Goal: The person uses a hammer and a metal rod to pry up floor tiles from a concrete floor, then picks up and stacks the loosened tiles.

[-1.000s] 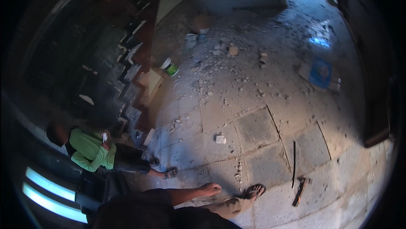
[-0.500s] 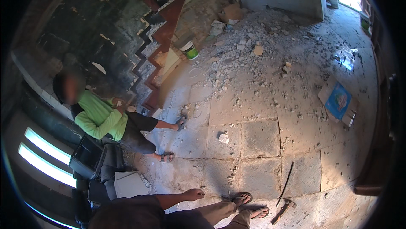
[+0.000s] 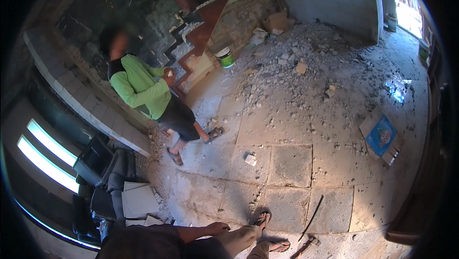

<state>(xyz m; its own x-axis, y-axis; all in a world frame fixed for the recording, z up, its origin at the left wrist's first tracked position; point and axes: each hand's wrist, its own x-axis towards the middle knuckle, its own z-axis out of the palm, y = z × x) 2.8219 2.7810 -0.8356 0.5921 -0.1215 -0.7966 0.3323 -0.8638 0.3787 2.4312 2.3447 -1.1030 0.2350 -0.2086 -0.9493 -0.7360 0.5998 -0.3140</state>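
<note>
My left hand point(image 3: 217, 229) rests over my bent knee at the lower edge, with nothing visible in it; its fingers are dim, but seem loosely laid out. My right hand is out of view. Beyond my sandalled feet point(image 3: 262, 219) lie a hammer point(image 3: 306, 246) and a thin dark rod point(image 3: 313, 215) on the stone tiles. At the left stands a co-worker point(image 3: 143, 87) in a green and black top, dark shorts and sandals. This person's two hands point(image 3: 169, 74) meet in front of the body around a small whitish piece.
A broad rubble heap point(image 3: 301, 58) spreads before the far wall. Beside the broken stairs point(image 3: 203, 34) stands a white and green bucket point(image 3: 224, 57). Flattened blue cardboard point(image 3: 381, 137) lies at right, a pale chunk point(image 3: 250, 159) mid-floor. White panels point(image 3: 140, 200) rest near dark seating at left.
The co-worker has stepped and turned, now standing more upright and further up in the view. My view has shifted slightly, and my left hand appears lower, against my knee.
</note>
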